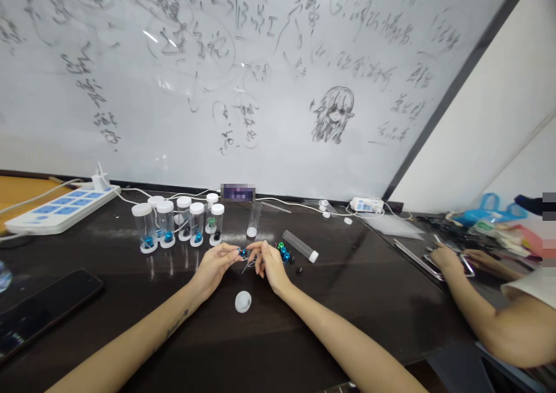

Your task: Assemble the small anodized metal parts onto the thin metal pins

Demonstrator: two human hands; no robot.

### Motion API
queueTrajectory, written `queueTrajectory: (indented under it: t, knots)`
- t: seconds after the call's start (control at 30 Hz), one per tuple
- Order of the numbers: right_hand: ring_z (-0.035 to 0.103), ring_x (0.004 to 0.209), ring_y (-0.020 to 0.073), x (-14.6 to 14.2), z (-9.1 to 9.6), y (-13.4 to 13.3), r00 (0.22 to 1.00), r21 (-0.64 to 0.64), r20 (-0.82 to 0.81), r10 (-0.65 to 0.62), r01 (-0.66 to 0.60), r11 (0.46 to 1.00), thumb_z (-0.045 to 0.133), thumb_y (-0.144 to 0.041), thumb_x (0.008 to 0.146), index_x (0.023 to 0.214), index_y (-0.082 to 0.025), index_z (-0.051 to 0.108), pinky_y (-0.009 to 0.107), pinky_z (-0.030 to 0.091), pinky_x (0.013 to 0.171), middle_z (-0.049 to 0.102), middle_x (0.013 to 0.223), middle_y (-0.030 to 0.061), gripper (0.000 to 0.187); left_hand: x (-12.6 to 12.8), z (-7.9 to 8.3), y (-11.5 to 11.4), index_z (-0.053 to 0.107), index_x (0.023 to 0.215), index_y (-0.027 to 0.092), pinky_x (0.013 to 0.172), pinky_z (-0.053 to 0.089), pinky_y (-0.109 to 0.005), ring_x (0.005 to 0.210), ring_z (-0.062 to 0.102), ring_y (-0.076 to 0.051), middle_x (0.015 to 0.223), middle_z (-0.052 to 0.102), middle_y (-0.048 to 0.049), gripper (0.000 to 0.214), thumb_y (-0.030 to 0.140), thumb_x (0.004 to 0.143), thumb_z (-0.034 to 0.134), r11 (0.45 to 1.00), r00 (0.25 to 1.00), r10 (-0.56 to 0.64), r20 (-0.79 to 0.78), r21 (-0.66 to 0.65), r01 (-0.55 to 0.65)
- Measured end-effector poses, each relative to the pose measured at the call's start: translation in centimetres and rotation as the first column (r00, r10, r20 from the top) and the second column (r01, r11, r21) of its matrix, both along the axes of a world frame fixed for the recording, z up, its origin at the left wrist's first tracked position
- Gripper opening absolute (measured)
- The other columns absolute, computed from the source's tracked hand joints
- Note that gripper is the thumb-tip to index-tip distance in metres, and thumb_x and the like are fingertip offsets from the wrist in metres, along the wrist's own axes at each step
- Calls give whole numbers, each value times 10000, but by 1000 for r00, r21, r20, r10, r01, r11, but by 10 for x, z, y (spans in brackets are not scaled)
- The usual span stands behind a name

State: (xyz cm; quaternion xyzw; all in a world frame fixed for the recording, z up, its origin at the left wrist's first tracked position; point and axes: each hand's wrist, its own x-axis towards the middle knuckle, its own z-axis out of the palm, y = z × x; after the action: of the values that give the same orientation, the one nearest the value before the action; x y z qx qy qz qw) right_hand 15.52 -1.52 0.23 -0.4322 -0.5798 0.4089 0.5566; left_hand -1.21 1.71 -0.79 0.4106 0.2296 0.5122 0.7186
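- Capped clear tubes stand at left, small blue, black or green pieces at their bottoms
- Another tube lies beside loose parts
- Left hand pinches a small blue item, located between both hands
- Right hand, fingers loosely curled, reaches that item; cannot tell if gripping

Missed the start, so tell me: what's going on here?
At a dark table, a person's left hand seems to pinch a small blue piece, with the right hand close by; what the right hand grips is unclear. A blue-and-green pile lies beside the right hand. Capped tubes with pieces inside stand to the left. A loose cap lies nearer the person. At far right, a co-worker's hand shows.
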Motion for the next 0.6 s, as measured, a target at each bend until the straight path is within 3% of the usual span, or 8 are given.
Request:
queueTrajectory:
  t: [0.6]
  knots:
    - [441,376,40,1,-2,0,1000,8,22,17,-18,1000,302,-548,925,955,-139,647,140,274,290,586,735,32,536,0,4,-2,704,732,138,727,489,-204,681,656,-108,700,719,-17,125,160,640,785,1000,1000,8,7,-7,-8]
